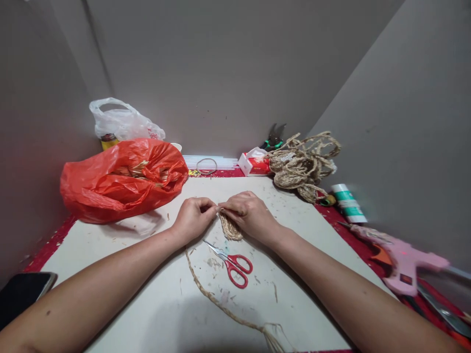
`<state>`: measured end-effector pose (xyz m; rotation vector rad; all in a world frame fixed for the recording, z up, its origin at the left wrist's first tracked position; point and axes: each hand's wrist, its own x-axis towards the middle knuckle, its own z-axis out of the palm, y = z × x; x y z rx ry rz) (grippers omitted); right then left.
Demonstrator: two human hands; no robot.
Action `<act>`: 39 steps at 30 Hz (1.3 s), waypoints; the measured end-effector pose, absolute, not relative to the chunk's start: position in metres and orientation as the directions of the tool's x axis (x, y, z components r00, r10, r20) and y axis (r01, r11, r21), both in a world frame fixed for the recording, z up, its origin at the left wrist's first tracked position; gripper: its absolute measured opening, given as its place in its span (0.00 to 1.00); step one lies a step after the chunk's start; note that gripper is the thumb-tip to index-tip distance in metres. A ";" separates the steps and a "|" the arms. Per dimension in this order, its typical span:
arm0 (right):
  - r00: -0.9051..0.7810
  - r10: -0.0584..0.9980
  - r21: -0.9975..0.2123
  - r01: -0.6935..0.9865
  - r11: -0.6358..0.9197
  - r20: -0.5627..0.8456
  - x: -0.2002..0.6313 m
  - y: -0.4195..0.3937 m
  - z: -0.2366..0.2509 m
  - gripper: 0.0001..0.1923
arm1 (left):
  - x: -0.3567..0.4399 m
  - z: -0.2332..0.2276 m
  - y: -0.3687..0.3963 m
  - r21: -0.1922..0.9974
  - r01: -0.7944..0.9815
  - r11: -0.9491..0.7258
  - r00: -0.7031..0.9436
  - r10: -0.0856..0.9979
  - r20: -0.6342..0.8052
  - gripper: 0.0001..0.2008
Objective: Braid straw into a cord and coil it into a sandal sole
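Observation:
My left hand [194, 215] and my right hand [247, 212] meet at the middle of the white work mat [154, 294]. Both pinch a small flat woven piece of braided straw [231, 229], which hangs below my right fingers. A long braided straw cord [213, 294] trails from it toward me and ends in loose frayed strands near the front edge. Red-handled scissors [235, 267] lie shut on the mat just in front of my hands.
An orange plastic bag of straw [125, 179] and a white bag [123, 122] sit back left. A tangle of braided rope [303, 164], a tissue pack [253, 164], pliers [274, 138], tape roll [349, 202] and pink glue gun [403, 260] lie right. A phone [24, 291] rests front left.

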<state>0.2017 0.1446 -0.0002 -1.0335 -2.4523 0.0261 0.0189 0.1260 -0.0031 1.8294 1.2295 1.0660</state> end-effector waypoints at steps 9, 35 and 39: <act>-0.588 0.628 -0.207 0.625 0.753 0.510 0.205 0.144 -0.005 0.09 | 0.019 -0.005 0.128 0.864 0.406 -0.300 0.253 0.945 0.209 0.10; -0.142 0.926 -0.888 0.266 0.375 0.349 0.198 0.142 0.000 0.07 | 0.039 0.009 0.129 0.504 0.838 -0.210 0.170 0.977 0.125 0.11; -0.121 0.938 -0.912 0.222 0.345 0.325 0.202 0.146 0.006 0.07 | 0.055 0.010 0.134 0.519 0.838 -0.168 0.172 0.984 0.041 0.05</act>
